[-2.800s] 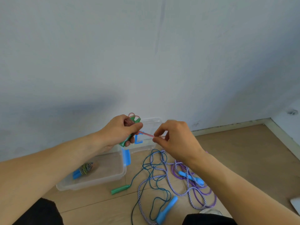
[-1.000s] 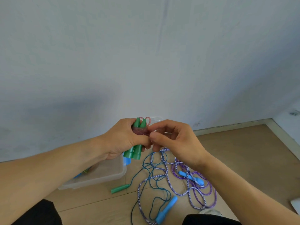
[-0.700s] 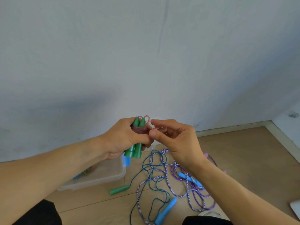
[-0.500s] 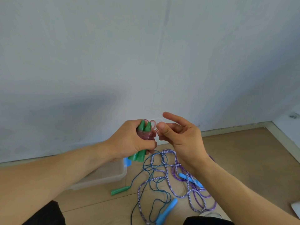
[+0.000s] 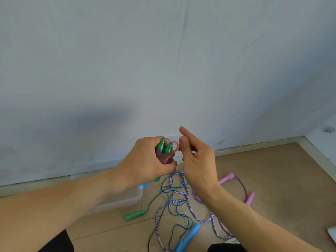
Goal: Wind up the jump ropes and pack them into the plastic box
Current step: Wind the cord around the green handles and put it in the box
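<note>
My left hand (image 5: 145, 161) grips a wound jump rope bundle (image 5: 164, 151): two green handles side by side with pink rope wrapped round them. A small pink loop (image 5: 175, 144) sticks out at the top right of the bundle. My right hand (image 5: 197, 158) is right beside it, thumb and forefinger at the loop, other fingers curled. The clear plastic box (image 5: 127, 197) sits on the floor below my left forearm, mostly hidden. Loose ropes lie tangled on the floor: a dark teal rope (image 5: 171, 202) with a green handle (image 5: 135, 215) and a striped purple-white rope (image 5: 189, 200) with a blue handle (image 5: 189, 237).
A purple rope with pink handles (image 5: 226, 178) lies on the wooden floor to the right. The wall and its skirting board (image 5: 254, 142) run close behind. A white object's corner (image 5: 331, 235) shows at the right edge. My dark-clothed knees are at the bottom.
The pink rope's free end has been wound onto the green handles. The bundle rose a little. My right hand's forefinger has straightened at the loop.
</note>
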Demonstrator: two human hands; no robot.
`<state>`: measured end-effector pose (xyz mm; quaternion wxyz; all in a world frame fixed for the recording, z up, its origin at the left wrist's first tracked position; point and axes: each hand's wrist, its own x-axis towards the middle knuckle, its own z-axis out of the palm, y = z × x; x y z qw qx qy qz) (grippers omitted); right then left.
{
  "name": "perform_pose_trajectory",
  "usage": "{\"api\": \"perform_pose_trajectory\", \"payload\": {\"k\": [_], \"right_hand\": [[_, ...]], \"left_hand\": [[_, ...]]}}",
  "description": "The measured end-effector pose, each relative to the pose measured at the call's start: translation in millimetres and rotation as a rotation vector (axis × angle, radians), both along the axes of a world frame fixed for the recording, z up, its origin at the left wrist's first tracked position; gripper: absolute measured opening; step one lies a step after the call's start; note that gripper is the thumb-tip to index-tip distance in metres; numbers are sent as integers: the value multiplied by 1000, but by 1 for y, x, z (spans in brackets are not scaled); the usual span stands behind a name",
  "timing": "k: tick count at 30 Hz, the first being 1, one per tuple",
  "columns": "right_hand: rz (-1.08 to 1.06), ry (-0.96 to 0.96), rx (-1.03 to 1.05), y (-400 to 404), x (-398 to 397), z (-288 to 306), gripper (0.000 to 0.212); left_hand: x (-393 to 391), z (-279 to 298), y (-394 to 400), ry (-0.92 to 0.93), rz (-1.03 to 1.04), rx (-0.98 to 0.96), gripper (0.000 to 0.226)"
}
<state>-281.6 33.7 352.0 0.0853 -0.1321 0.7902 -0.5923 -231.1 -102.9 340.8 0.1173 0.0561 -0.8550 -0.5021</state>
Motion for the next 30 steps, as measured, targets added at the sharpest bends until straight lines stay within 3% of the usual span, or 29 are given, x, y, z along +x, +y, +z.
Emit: {"api": "perform_pose_trajectory", "payload": {"k": [2, 7, 13, 24, 30], "right_hand": [[49, 84, 47, -2, 2, 1, 34], [254, 182, 76, 0, 5, 14, 40], [406, 357, 222, 5, 3, 11, 48], [388, 210, 149, 19, -6, 16, 38], [492, 273, 334, 25, -9, 14, 49]], "left_hand": [[0, 1, 2, 16, -18, -22, 26], [0, 6, -4, -16, -54, 157, 21], [4, 10, -6, -25, -81, 240, 19], [3, 5, -8, -53, -53, 264, 16], [3, 0, -4, -219, -127, 221, 16]]}}
